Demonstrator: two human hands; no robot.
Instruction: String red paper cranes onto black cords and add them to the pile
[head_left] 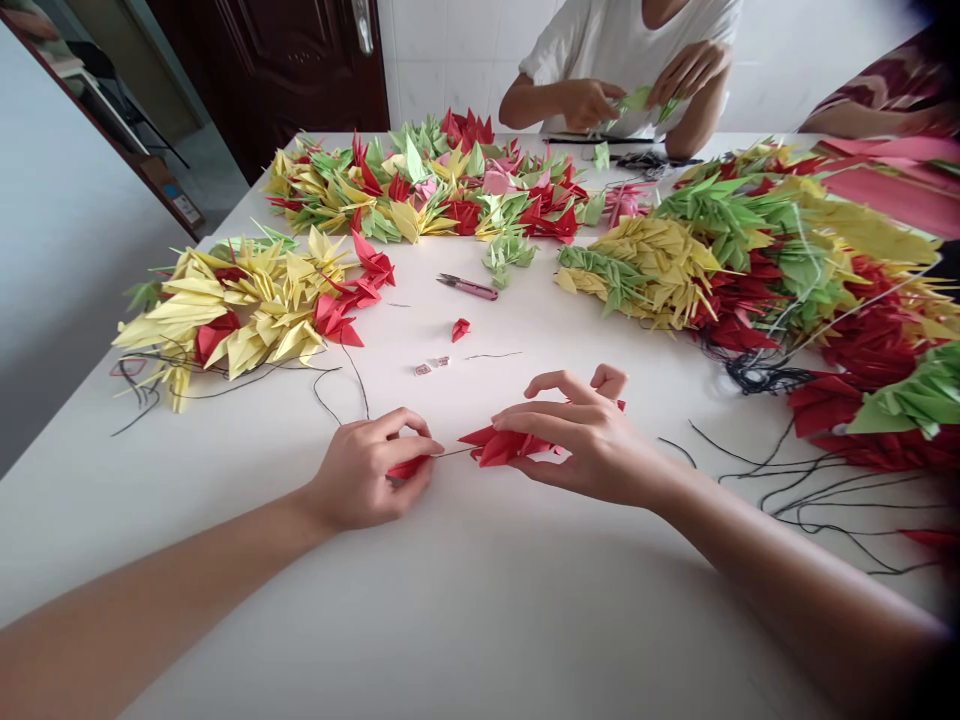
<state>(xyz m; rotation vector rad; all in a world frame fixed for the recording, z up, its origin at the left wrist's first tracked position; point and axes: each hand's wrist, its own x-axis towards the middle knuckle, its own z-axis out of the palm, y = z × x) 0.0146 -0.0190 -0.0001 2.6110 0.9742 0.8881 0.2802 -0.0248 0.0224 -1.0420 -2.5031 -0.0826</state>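
Where a thread [456,452] runs straight: left hand [379,470] at its left end, fingertips pinching red paper [407,467]; right hand [596,440] at its right, thumb and forefinger gripping folded red pieces [504,446], outer fingers raised; clippers [469,287] beyond.

We hold a thin dark thread [456,452], nearly straight; at its left, red paper [406,467], partly hidden; at its right, pointed red folds [495,447] bunched lengthwise over the tabletop [480,620].

Snips [469,287] lie behind threaded pieces [492,449], left of apparently overlapping garlands [660,262].
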